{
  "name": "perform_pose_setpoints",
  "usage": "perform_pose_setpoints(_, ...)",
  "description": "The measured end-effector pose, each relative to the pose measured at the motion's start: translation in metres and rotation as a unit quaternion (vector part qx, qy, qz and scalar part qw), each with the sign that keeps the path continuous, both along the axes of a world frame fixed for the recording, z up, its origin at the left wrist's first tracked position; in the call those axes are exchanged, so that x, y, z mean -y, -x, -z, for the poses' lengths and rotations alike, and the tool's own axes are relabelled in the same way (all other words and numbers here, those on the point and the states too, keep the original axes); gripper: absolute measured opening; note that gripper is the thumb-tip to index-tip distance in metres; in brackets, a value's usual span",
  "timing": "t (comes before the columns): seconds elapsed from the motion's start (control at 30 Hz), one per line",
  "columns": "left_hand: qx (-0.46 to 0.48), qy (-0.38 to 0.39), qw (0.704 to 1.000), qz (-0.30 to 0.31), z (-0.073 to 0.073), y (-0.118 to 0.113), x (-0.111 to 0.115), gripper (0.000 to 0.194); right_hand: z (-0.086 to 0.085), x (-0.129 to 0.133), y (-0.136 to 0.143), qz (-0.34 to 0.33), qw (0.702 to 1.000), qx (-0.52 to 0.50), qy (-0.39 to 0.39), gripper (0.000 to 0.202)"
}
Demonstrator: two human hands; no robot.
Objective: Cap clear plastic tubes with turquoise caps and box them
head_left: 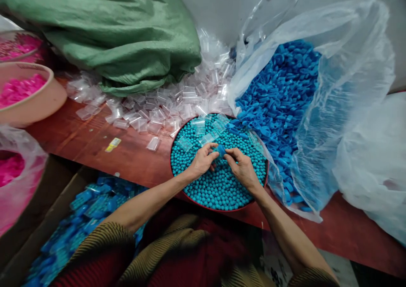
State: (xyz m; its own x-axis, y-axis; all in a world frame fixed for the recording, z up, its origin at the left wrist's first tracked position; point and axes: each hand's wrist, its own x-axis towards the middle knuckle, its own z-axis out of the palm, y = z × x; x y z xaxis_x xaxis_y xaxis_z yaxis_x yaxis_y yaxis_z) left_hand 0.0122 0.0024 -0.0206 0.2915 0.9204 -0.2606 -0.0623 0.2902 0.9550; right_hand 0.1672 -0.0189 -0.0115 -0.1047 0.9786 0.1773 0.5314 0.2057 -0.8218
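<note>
My left hand [203, 161] and my right hand [241, 167] meet over a round red-rimmed tray [173, 173] filled with small teal balls [218, 189]. Together they pinch a small blue plastic piece [221, 150] between the fingertips. A few clear plastic covers [203, 128] lie on the balls at the tray's far side. To the right, an open clear bag [336, 109] holds many blue plastic pieces [279, 96].
A heap of clear plastic covers [165, 109] lies on the red table [95, 139] below a green sack [120, 28]. A pink bowl [34, 105] and a bag [15, 181] of pink pieces are left. A carton of blue packed items [85, 211] sits lower left. A white bag [377, 168] lies at the right.
</note>
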Motion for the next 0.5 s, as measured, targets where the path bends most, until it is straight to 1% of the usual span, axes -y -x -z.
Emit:
perform_pose_setpoints(0.07,-0.003,0.001,1.000,0.008,0.000,0.001,0.001,0.048,0.000,-0.001,-0.002,-0.004,1.000,0.003,0.008,0.016)
perform_pose_setpoints(0.13,-0.003,-0.001,1.000,0.017,-0.002,0.002,0.001,0.057,0.000,-0.003,-0.004,-0.009,0.999,-0.023,0.028,0.018)
perform_pose_setpoints(0.2,-0.008,-0.002,1.000,0.019,-0.004,0.002,0.001,0.061,0.002,-0.005,-0.007,-0.017,0.997,-0.055,0.046,0.020)
perform_pose_setpoints(0.27,-0.015,-0.008,1.000,0.015,-0.006,0.002,0.000,0.062,0.005,-0.005,-0.009,-0.020,0.997,-0.058,0.051,0.022)
perform_pose_setpoints(0.33,-0.019,-0.018,1.000,0.016,-0.006,0.003,-0.001,0.063,0.006,-0.004,-0.011,-0.022,0.998,-0.040,0.050,0.023)
perform_pose_setpoints(0.4,-0.018,-0.025,0.999,0.030,-0.006,0.003,-0.001,0.062,0.006,-0.004,-0.012,-0.035,0.997,-0.031,0.057,0.026)
perform_pose_setpoints(0.5,-0.016,-0.028,0.998,0.053,-0.005,0.004,-0.001,0.057,0.004,-0.006,-0.014,-0.060,0.994,-0.040,0.078,0.029)
